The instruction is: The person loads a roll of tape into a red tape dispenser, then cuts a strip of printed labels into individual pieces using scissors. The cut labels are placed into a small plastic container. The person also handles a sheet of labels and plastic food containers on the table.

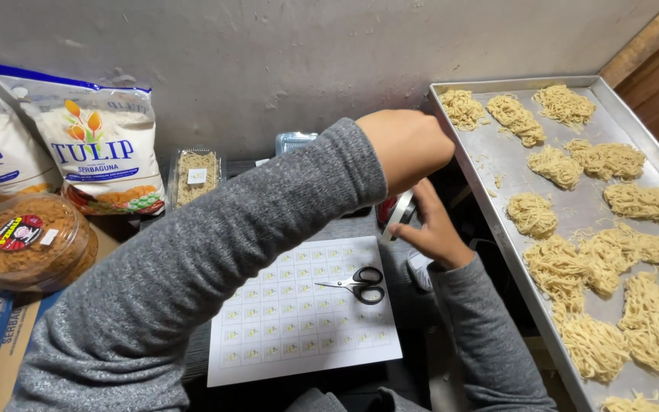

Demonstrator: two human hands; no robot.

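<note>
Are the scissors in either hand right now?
No, the black-handled scissors lie on the sticker sheet, apart from the left hand and the right hand.

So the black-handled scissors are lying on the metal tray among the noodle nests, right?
Not quite. The head view shows the black-handled scissors lying on the white sheet of small labels, left of the metal tray holding the noodle nests.

Both arms in long sleeves of heathered grey knit, left sleeve [215, 252] and right sleeve [490, 336] alike (fine, slightly fuzzy weave, plain, no print), cuffs ending snug at the wrists, left hand [409, 145] and right hand [436, 229] bare.
</note>
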